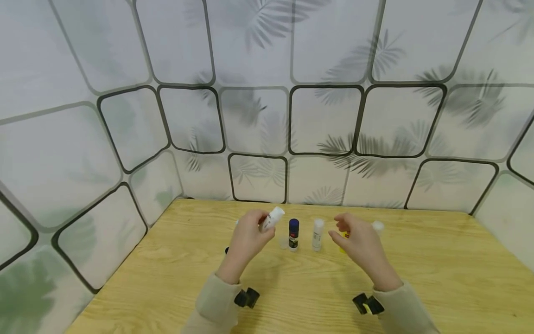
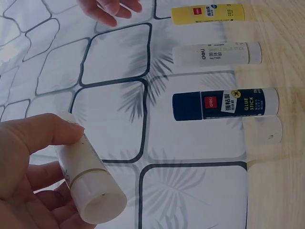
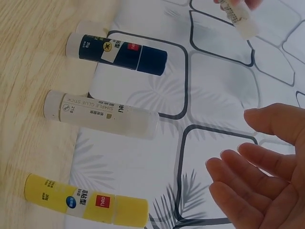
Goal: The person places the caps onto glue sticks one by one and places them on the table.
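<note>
My left hand [image 1: 250, 236] grips a white glue stick [image 2: 88, 174] between thumb and fingers, tilted and raised over the table. My right hand [image 1: 360, 241] is held up with relaxed, parted fingers and nothing in them. Behind it, partly covered in the head view, stands a yellow glue stick [image 3: 86, 200]. Between the two hands, a navy glue stick [image 1: 294, 234] with a white base and another white glue stick [image 1: 318, 234] stand upright. A small, short whitish piece [image 2: 268, 130] sits beside the navy stick's base.
A white-topped item [image 1: 378, 227] shows past my right hand. By my left hand, a dark bit [image 1: 227, 250] and a pale blue bit [image 1: 237, 222] peek out, mostly hidden. The wooden table [image 1: 167, 278] ends against a patterned backdrop [image 1: 258, 178] at the back.
</note>
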Motion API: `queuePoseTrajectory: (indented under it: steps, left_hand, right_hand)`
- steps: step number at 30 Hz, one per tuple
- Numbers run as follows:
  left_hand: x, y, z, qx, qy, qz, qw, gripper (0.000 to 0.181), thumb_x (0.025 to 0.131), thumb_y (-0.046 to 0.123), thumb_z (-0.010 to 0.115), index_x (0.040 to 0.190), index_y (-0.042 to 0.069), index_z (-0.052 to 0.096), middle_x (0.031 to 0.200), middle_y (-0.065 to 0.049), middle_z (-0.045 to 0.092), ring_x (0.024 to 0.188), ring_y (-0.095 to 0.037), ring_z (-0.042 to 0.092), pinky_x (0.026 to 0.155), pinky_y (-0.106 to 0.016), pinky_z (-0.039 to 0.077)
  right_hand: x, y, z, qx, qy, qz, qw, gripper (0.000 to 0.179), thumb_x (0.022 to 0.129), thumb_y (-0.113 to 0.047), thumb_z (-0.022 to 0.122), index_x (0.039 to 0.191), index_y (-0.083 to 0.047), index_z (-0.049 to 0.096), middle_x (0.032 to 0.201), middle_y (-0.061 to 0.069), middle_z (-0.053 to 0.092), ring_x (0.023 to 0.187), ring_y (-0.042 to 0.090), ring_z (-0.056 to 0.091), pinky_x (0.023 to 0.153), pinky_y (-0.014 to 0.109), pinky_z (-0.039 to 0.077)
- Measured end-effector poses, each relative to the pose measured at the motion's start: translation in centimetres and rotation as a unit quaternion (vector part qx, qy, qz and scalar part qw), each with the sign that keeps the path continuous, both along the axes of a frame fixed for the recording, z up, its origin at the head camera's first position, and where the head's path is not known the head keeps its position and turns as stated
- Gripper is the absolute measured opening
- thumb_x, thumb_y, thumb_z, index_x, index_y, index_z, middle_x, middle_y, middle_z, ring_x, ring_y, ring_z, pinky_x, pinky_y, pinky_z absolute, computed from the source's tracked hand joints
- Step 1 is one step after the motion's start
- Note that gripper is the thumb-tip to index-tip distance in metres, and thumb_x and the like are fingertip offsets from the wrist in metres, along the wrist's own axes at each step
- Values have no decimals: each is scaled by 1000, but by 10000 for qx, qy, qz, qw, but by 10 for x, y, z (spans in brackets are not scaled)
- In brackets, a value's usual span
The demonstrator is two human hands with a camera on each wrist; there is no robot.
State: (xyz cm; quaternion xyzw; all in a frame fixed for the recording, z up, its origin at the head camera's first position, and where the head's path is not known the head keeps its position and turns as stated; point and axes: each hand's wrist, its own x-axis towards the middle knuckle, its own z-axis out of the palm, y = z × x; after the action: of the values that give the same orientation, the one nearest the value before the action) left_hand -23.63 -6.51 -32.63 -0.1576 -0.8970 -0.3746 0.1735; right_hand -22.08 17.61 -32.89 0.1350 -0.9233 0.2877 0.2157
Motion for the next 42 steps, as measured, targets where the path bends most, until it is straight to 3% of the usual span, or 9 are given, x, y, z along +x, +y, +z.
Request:
queuePoseTrajectory:
  steps: [5,14,22,31,37,42]
  left_hand:
    - [5,-2,7,-148,1,-170,9997,27,77,10,64,102,0,62,91,-8,59,75,-16,53,62,-29,45]
    - [9,-10,14,-353,-65,-348,9988,26,76,8,66,100,0,62,92,-8,59,80,-18,54,67,-32,46]
    - [7,-14,15,-308,-154,-400,9986,25,76,9,66,100,0,63,93,-8,59,80,-17,54,67,-31,46]
    - [4,-13,15,-330,-34,-498,9982,24,76,9,66,99,1,63,92,-7,60,79,-16,54,66,-29,46]
    - [5,-14,14,-327,-20,-505,9982,24,77,8,66,99,0,62,93,-8,59,79,-17,54,65,-29,46]
    - [6,-17,15,-330,5,-498,9982,24,77,7,66,100,-1,61,94,-9,59,81,-19,55,66,-30,47]
  right_hand:
    - [1,-3,-2,94,-18,89,9999,29,79,-15,67,103,0,59,93,13,62,82,26,59,69,40,48]
    - [1,-26,-13,499,-154,803,9954,23,77,-16,68,97,-7,61,92,5,62,81,19,59,65,34,48]
    - [2,-45,-19,657,-197,1088,9917,24,73,-15,72,94,-9,62,89,1,61,79,15,58,66,30,48]
    - [-4,-61,-21,841,-108,1312,9877,23,74,-14,71,95,-6,63,91,3,61,83,16,57,69,32,47]
    - [-9,-77,-24,1336,-85,1548,9788,24,75,-15,71,95,-6,61,89,2,59,76,15,56,62,27,46]
    - [-15,-90,-26,1794,53,1654,9697,24,74,-15,71,95,-6,61,89,3,59,78,16,57,63,27,47]
